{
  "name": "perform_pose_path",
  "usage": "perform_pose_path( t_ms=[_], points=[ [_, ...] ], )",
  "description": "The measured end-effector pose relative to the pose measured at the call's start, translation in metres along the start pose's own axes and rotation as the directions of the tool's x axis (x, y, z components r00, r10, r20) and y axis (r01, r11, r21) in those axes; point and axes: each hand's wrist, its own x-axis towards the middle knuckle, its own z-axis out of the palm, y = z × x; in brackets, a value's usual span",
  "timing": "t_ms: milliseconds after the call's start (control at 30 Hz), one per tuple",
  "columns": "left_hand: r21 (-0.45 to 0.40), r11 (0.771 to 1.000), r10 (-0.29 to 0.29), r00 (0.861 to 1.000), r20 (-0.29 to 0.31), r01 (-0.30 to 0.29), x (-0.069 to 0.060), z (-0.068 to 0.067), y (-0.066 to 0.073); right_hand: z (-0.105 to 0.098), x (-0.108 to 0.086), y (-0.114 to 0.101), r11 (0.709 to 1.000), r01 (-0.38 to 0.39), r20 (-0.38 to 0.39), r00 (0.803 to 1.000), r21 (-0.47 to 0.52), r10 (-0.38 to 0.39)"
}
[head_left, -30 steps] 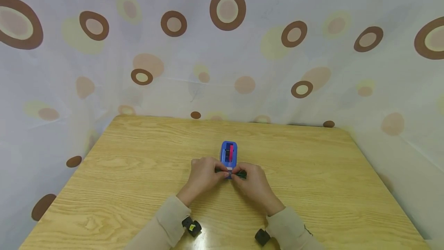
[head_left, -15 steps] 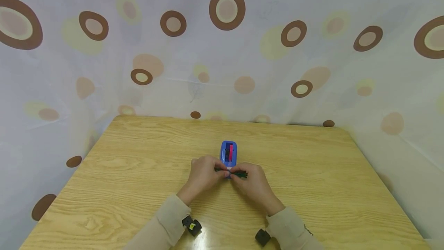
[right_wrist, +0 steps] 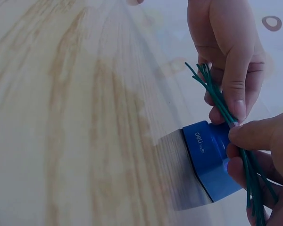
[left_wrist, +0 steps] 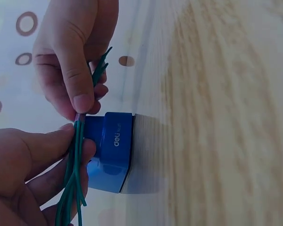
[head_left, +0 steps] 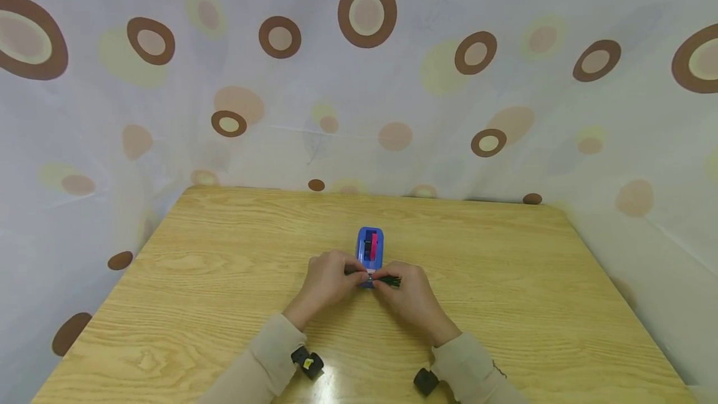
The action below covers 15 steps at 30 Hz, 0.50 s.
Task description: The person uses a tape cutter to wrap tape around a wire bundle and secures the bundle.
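A bundle of thin green strands [left_wrist: 77, 165] runs crosswise between the two hands, its ends fanning out on both sides. My left hand [head_left: 326, 280] pinches it between thumb and fingers left of its middle. On the other side, my right hand [head_left: 412, 297] pinches it close by, the fingertips of both hands nearly meeting. A short band [right_wrist: 233, 124], apparently tape, shows on the bundle between them. Directly behind stands a blue tape dispenser [head_left: 362, 257] on the table, with a pink and black wheel inside. The fingers partly hide the dispenser's near end and the band.
The wood-grain table [head_left: 235, 235] extends to both sides of the hands. A pale sheet with brown rings [head_left: 426, 98] hangs along its back and sides. Dark cameras [head_left: 308, 363] sit on the wrists over beige sleeves [head_left: 277, 345].
Both hands keep pinching the green bundle in front of the dispenser. The left fingertips have shifted slightly left, and the dispenser stays in place.
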Motion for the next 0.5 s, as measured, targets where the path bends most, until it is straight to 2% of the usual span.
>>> perform_pose_path(
  t_ms=[200, 500],
  points=[
    [-0.038, 0.999, 0.013, 1.000, 0.016, -0.013, 0.0034, -0.0029, -0.0012, -0.0008, -0.0008, -0.0009, 1.000, -0.023, -0.002, 1.000, 0.014, 0.023],
    [-0.102, 0.994, -0.027, 1.000, 0.009, 0.028, 0.0052, -0.0027, 0.0013, -0.0006, -0.0009, 0.0003, 1.000, -0.008, -0.003, 1.000, -0.006, 0.008]
  ],
)
